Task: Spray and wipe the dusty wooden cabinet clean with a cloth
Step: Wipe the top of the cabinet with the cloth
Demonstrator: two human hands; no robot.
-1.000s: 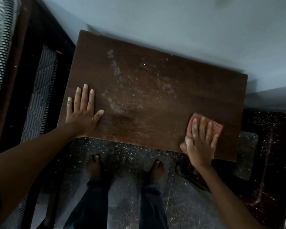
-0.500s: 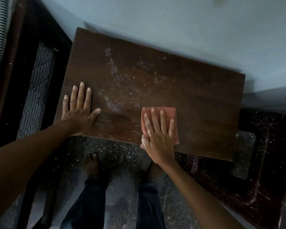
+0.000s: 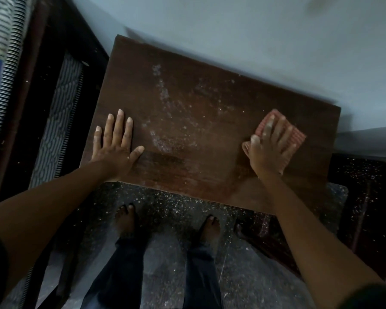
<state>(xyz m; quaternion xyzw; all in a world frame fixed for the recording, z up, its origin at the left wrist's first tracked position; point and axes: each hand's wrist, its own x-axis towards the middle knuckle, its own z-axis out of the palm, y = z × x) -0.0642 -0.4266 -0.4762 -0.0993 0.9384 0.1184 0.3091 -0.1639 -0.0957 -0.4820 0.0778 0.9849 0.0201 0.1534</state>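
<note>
The dark wooden cabinet top (image 3: 210, 112) fills the middle of the head view, with pale dust streaks and specks across its centre. A folded reddish checked cloth (image 3: 295, 139) lies on its right part. My right hand (image 3: 270, 146) presses flat on the cloth with spread fingers. My left hand (image 3: 114, 146) rests flat and open on the left front of the top, holding nothing. No spray bottle is in view.
A pale wall (image 3: 254, 41) runs right behind the cabinet. A bed with striped bedding (image 3: 54, 130) and dark frame stands close on the left. My bare feet (image 3: 125, 219) stand on the speckled floor before the cabinet. A dark low object (image 3: 366, 208) sits at right.
My right hand slid the cloth from the right edge to the middle front, then back to the right and a little farther from me. My left hand stayed planted.
</note>
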